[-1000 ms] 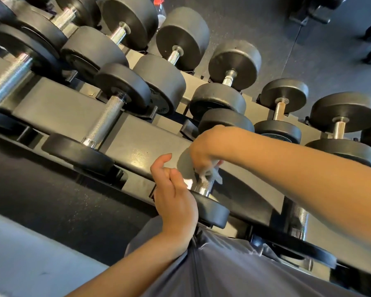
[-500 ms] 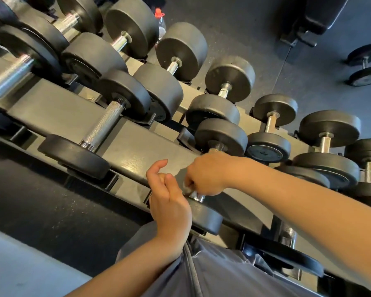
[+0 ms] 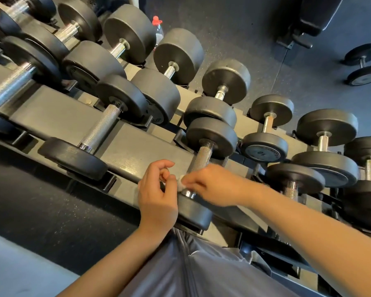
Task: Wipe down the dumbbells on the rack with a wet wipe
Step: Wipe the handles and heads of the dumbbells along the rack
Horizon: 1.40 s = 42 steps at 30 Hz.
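Note:
A two-tier rack (image 3: 137, 151) holds rows of black dumbbells with knurled chrome handles. Right in front of me lies one dumbbell (image 3: 212, 136), its near head at the rack's front edge. My right hand (image 3: 210, 185) pinches a small white wet wipe (image 3: 181, 181) against the lower end of that dumbbell's handle. My left hand (image 3: 156, 196) hovers just left of it, fingers loosely curled and holding nothing, its heel near the dumbbell's near head.
Another dumbbell (image 3: 99, 129) lies to the left on the same tier, and smaller ones (image 3: 266, 133) to the right. A bottle with a red cap (image 3: 157, 26) stands behind the rack. A loose dumbbell (image 3: 362, 65) and a bench (image 3: 313, 18) are on the dark floor beyond.
My right hand has slid down the handle toward the near head with the wipe, uncovering the upper handle. The left hand has stayed beside it. The camera has shifted.

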Each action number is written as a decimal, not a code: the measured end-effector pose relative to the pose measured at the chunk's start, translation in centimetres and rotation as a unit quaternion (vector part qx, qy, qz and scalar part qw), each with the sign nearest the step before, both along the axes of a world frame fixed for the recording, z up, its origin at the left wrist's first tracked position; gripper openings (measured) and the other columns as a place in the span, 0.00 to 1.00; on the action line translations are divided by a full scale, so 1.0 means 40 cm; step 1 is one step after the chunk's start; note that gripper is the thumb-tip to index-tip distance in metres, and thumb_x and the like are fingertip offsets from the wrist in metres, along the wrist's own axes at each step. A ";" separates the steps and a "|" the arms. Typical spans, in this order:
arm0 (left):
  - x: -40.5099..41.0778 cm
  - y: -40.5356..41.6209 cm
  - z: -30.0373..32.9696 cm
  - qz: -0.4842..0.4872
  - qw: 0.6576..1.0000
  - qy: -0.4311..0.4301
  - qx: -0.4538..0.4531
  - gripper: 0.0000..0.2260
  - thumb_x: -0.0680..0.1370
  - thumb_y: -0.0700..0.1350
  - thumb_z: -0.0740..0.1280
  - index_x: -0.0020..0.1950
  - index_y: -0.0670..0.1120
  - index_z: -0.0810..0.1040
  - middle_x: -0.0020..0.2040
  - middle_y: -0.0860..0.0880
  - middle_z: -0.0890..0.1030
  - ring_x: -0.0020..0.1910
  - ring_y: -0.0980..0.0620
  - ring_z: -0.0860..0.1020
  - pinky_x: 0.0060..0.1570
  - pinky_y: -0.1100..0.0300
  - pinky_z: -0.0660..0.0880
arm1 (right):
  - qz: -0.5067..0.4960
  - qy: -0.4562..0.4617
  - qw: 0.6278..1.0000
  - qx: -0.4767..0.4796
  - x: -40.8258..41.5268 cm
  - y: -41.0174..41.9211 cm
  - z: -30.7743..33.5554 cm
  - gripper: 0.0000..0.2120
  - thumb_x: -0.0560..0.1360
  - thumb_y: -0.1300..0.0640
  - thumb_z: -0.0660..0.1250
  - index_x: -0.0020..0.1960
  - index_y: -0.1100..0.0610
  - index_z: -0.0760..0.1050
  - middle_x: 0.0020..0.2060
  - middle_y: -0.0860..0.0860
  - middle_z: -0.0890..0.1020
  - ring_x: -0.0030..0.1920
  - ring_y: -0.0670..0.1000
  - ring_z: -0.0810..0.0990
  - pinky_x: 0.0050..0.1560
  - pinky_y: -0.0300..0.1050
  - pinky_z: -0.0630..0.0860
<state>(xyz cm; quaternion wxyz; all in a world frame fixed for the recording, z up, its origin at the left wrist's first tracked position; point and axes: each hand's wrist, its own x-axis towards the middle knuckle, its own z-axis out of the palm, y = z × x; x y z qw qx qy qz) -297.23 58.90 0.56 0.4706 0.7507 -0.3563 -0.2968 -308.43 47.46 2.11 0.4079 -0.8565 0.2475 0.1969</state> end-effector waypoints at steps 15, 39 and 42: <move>0.031 0.012 -0.008 -0.097 0.994 -0.058 -0.011 0.04 0.71 0.47 0.60 0.38 0.56 0.70 0.34 0.59 0.75 0.35 0.59 0.73 0.38 0.68 0.68 | -0.747 -0.160 0.493 0.417 -0.041 0.040 -0.079 0.10 0.83 0.57 0.52 0.48 0.57 0.71 0.22 0.48 0.70 0.21 0.44 0.63 0.19 0.34 0.59; 0.030 0.012 -0.025 -0.075 0.993 -0.088 -0.020 0.05 0.72 0.45 0.58 0.37 0.48 0.71 0.32 0.56 0.72 0.33 0.57 0.71 0.35 0.67 0.67 | -0.184 0.120 0.929 0.297 -0.027 0.014 -0.003 0.13 0.80 0.57 0.58 0.40 0.59 0.75 0.20 0.50 0.67 0.21 0.48 0.61 0.22 0.35 0.60; 0.036 0.014 -0.021 -0.085 0.994 -0.063 -0.007 0.04 0.72 0.46 0.59 0.37 0.53 0.70 0.33 0.53 0.74 0.33 0.59 0.72 0.35 0.69 0.66 | -0.162 0.080 0.938 0.296 -0.044 -0.007 0.025 0.18 0.79 0.57 0.61 0.30 0.54 0.70 0.19 0.48 0.67 0.22 0.48 0.62 0.27 0.37 0.62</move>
